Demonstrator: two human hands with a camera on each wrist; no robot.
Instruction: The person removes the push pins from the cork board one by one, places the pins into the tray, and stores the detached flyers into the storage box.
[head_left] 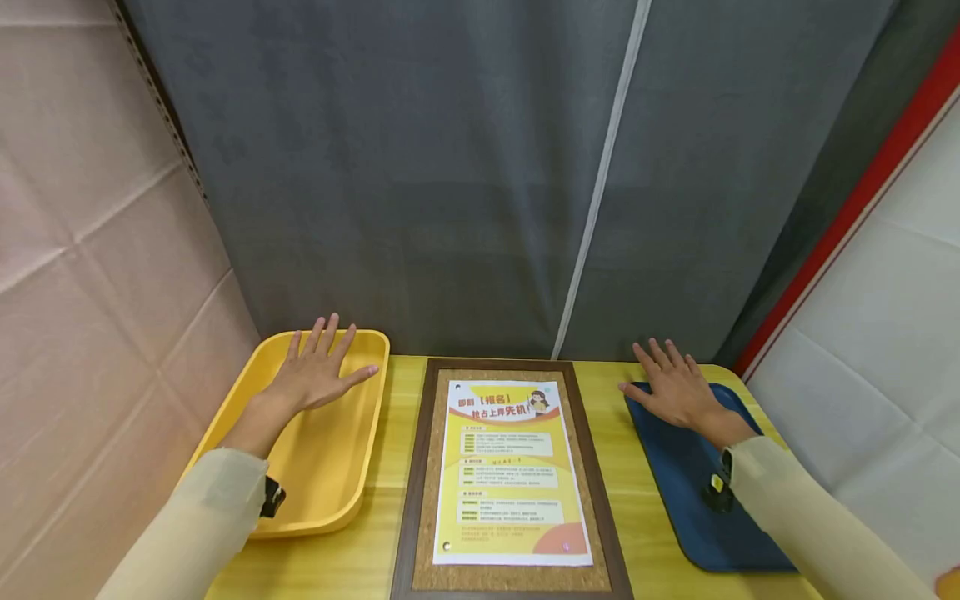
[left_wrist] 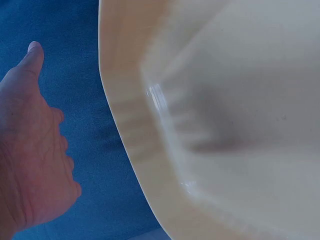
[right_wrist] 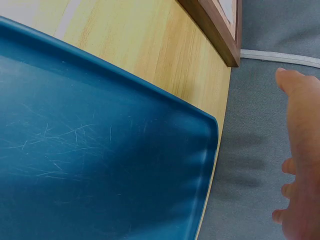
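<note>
My left hand (head_left: pixel 311 377) hovers above the yellow tray (head_left: pixel 358 492), its fingers spread and straight and nothing in it. In the left wrist view that hand (left_wrist: pixel 37 155) shows at the left edge, apart from the tray rim (left_wrist: pixel 122 115). Over the far end of the dark blue tray (head_left: pixel 693 517), my right hand (head_left: pixel 675 393) is held with fingers spread, likewise holding nothing. The right wrist view has the right hand (right_wrist: pixel 302 150) beyond the corner of the blue tray (right_wrist: pixel 100 135), whose scratched surface is bare there.
Between the trays lies a brown-framed cork board (head_left: pixel 427 550) with a pinned yellow poster (head_left: pixel 510 475). All stand on a yellow wood-grain table (head_left: pixel 300 575). A grey curtain (head_left: pixel 420 183) rises behind, with pale cloth (head_left: pixel 97 292) at the left and white cloth (head_left: pixel 885 333) at the right.
</note>
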